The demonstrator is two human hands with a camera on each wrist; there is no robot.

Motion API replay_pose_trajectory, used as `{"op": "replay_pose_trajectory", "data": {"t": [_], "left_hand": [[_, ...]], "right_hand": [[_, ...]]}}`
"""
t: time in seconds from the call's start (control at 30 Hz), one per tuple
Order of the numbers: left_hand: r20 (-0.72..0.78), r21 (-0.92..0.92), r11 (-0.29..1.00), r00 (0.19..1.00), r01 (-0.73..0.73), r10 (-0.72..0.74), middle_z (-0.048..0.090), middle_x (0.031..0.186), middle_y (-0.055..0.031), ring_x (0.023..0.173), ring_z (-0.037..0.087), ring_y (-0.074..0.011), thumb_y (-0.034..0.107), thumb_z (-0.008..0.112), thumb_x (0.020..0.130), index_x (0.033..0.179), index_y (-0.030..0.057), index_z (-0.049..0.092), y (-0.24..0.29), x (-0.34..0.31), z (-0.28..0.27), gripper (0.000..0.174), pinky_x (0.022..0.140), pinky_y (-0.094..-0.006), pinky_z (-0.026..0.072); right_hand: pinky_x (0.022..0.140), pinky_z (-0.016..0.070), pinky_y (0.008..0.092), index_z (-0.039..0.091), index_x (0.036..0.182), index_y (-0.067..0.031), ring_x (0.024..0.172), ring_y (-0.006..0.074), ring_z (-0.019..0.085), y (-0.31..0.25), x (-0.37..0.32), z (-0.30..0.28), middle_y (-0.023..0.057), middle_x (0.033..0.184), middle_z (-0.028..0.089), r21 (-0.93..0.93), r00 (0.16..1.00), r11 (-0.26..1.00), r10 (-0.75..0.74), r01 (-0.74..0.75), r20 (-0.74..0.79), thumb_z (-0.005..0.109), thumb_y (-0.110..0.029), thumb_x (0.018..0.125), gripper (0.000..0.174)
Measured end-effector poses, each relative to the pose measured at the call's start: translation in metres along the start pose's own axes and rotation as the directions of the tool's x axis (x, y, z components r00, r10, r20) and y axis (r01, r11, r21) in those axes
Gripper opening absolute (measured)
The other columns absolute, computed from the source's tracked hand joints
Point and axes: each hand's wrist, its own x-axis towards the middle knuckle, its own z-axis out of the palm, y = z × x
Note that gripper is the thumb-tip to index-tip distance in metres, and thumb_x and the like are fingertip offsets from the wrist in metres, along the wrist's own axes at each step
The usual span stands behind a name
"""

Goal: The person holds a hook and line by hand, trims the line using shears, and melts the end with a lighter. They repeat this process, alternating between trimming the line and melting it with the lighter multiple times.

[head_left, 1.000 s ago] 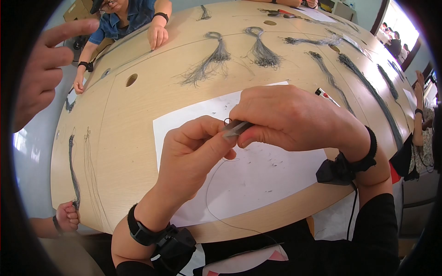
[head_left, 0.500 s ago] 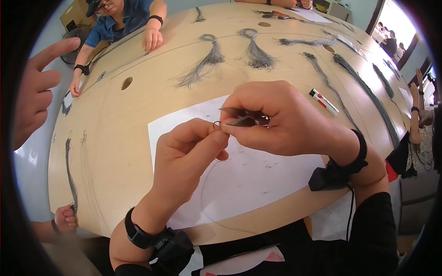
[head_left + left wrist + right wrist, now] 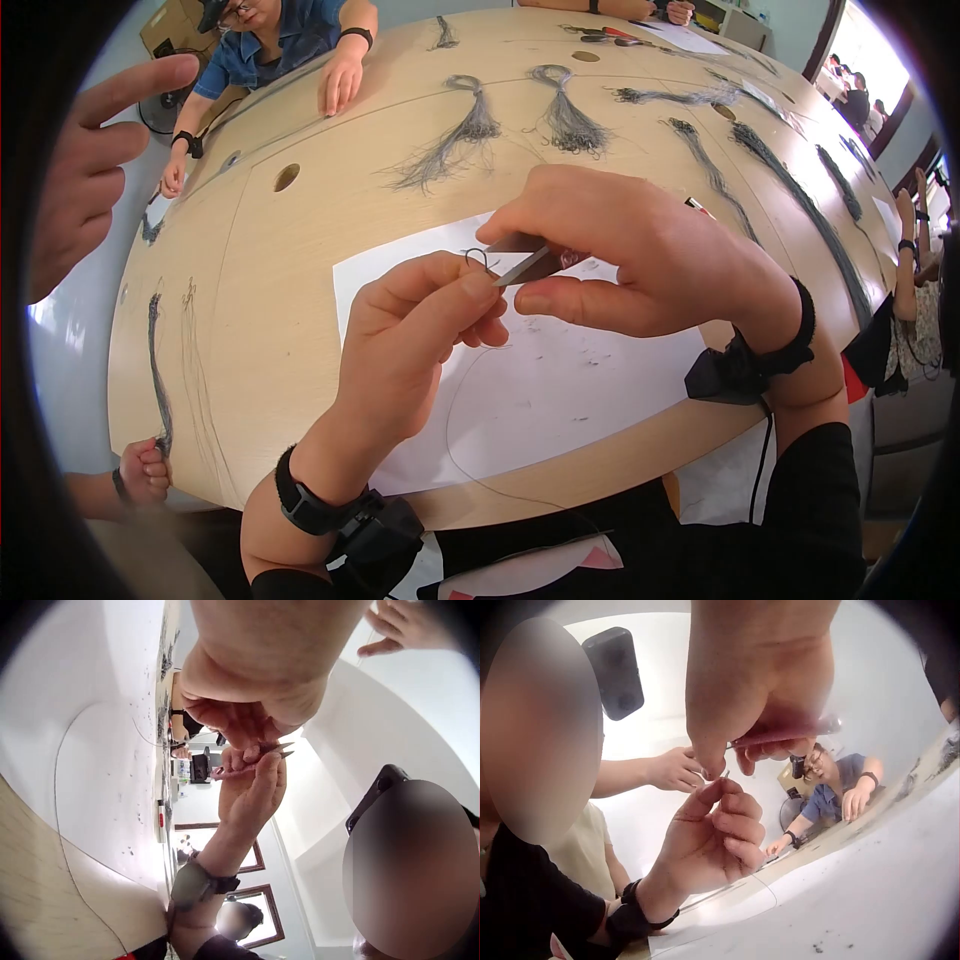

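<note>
My left hand point(image 3: 405, 315) pinches a small dark fish hook point(image 3: 475, 254) between thumb and forefinger, its curved bend standing above the fingertips. A thin fishing line point(image 3: 449, 430) hangs from below that hand, curving over the paper towards the lap. My right hand point(image 3: 640, 255) holds thread snips point(image 3: 528, 267) between thumb and fingers, blade tips right at the left fingertips beside the hook. In the right wrist view the snips' pinkish handle point(image 3: 787, 732) lies under the right palm. Two pointed blades point(image 3: 283, 750) show past the fingers in the left wrist view.
White paper point(image 3: 560, 400) with dark scraps lies beneath my hands. Farther off are bundles of hooked line point(image 3: 575, 130), a marker point(image 3: 698, 206) and long dark strands point(image 3: 810, 210). Another person's hand point(image 3: 90, 180) points in from the left; someone point(image 3: 275, 45) sits across the table.
Half a second ago the right thumb met the left fingertips and the snips' blades stood wider apart. Now the thumb has drawn back, and more of the hook shows.
</note>
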Motion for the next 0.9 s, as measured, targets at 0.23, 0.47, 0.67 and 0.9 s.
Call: {"op": "replay_pose_trajectory", "data": {"t": [0.23,0.47,0.67,0.9], "left_hand": [[0.049,0.079,0.996,0.998,0.029,-0.033,0.057,0.075,-0.0076,0.062,0.055,-0.0132,0.008,0.048,0.079,0.086,0.0009,0.054,-0.0014,-0.0003,0.0002,0.012,0.059,-0.0234,0.0459],[0.042,0.042,0.998,0.998,0.051,-0.053,0.056,0.073,-0.0033,0.062,0.052,-0.0086,0.01,0.053,0.078,0.08,0.0026,0.057,0.0,-0.0014,0.0026,0.009,0.057,-0.0194,0.0377],[0.086,0.045,0.999,0.996,0.005,-0.009,0.056,0.073,-0.0066,0.062,0.054,-0.0116,0.008,0.048,0.078,0.083,0.0022,0.054,-0.0011,-0.0002,-0.0007,0.009,0.059,-0.0228,0.0445],[0.06,0.104,0.994,0.998,0.027,-0.034,0.055,0.072,-0.0053,0.062,0.053,-0.0107,0.008,0.048,0.079,0.083,0.0021,0.054,-0.0002,-0.0003,0.0024,0.009,0.059,-0.0224,0.0439]], "right_hand": [[0.061,0.0387,0.0339,0.051,0.083,-0.0018,0.069,0.0279,0.048,0.0015,-0.0001,0.0033,0.011,0.071,0.048,0.001,0.996,1.0,0.009,-0.009,0.087,0.056,-0.017,0.072,0.019],[0.062,0.0385,0.0345,0.052,0.083,-0.0017,0.069,0.0284,0.048,-0.001,0.0005,0.0029,0.0111,0.07,0.048,-0.024,0.997,0.999,0.035,-0.033,0.069,0.057,-0.017,0.072,0.02],[0.062,0.0386,0.0342,0.052,0.083,-0.0016,0.07,0.0286,0.049,-0.0031,0.0007,0.0003,0.0112,0.071,0.049,-0.04,0.992,0.996,0.077,-0.074,0.098,0.057,-0.018,0.072,0.02],[0.06,0.0392,0.0346,0.051,0.082,-0.0013,0.068,0.029,0.049,0.0012,-0.0003,0.0,0.0114,0.07,0.049,-0.047,0.995,0.998,0.033,-0.029,0.089,0.057,-0.019,0.072,0.021]]}}
